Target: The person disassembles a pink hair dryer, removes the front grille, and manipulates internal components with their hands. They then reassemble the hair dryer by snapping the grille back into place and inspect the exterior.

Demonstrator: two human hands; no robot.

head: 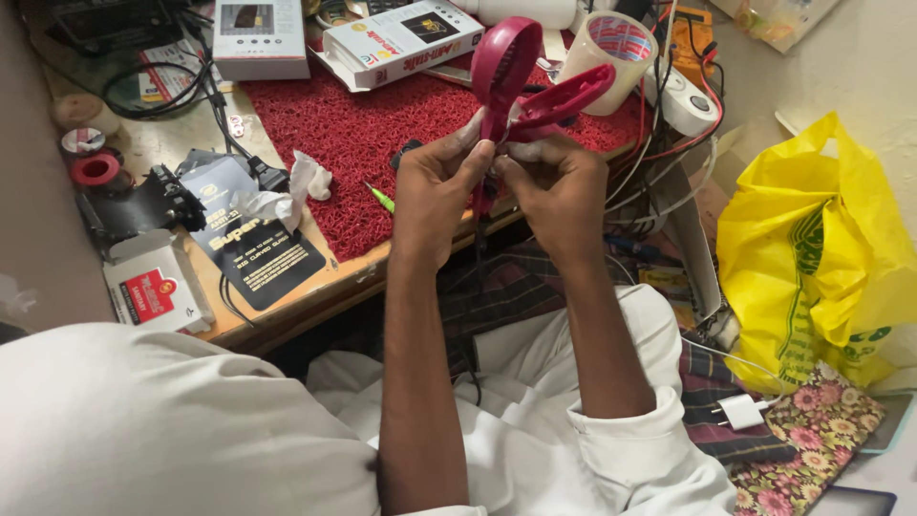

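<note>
Both my hands hold a dark pink plastic appliance [516,81], shaped like a hair dryer shell, split into two halves that spread apart at the top. My left hand [435,191] grips the left half from the side, thumb pressed near the seam. My right hand [559,186] holds the right half, fingers curled around its lower part. A dark cord [478,248] hangs down from the appliance between my wrists. The hands are raised above the front edge of a red textured mat [344,134] on the workbench.
Boxes [401,38], a roll of tape [611,48], a crumpled tissue [306,182], a green-tipped tool [380,197], black cables [191,86] and small packages [158,287] crowd the bench. A yellow plastic bag [812,258], a white charger [740,411] and a floral pouch [802,449] lie at right.
</note>
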